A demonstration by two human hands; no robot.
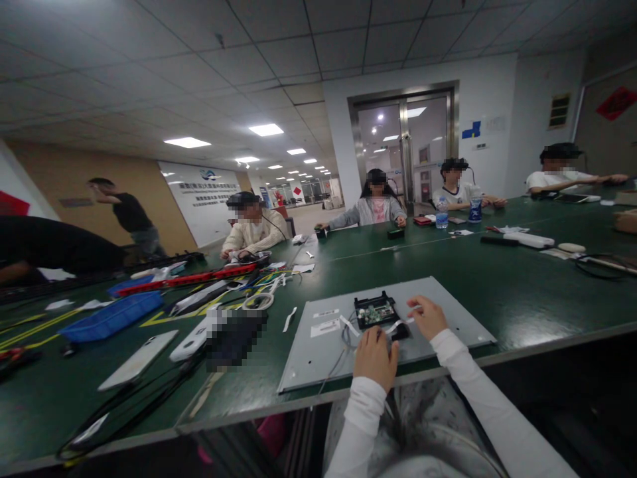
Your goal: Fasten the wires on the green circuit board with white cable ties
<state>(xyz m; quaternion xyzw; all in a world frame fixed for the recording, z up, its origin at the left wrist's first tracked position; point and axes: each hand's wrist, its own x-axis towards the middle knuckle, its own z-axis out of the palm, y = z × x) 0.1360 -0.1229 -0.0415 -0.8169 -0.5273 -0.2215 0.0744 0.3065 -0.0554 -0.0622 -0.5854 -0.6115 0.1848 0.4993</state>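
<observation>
A flat grey metal panel [318, 362] lies on the green table in front of me. Mounted on it is a black plastic frame [359, 317] with a green circuit board [377, 314] inside. My left hand [377, 356] rests low over the panel just in front of the frame, fingers bent and drawn together. A white strip [395, 326] runs between the hands beside a small black part [399, 331]. My right hand [428, 317] is held just right of the frame with its fingers curled in. What the fingertips grip is too small to make out. A grey cable [343, 337] loops left of my left hand.
Left of the panel lie a white phone [139, 360], a blue tray [112, 317], black cables [124, 418] and a red strip [184, 281]. Across the table sit several people; a water bottle [441, 214] stands there. A white elongated device [528, 239] lies at right.
</observation>
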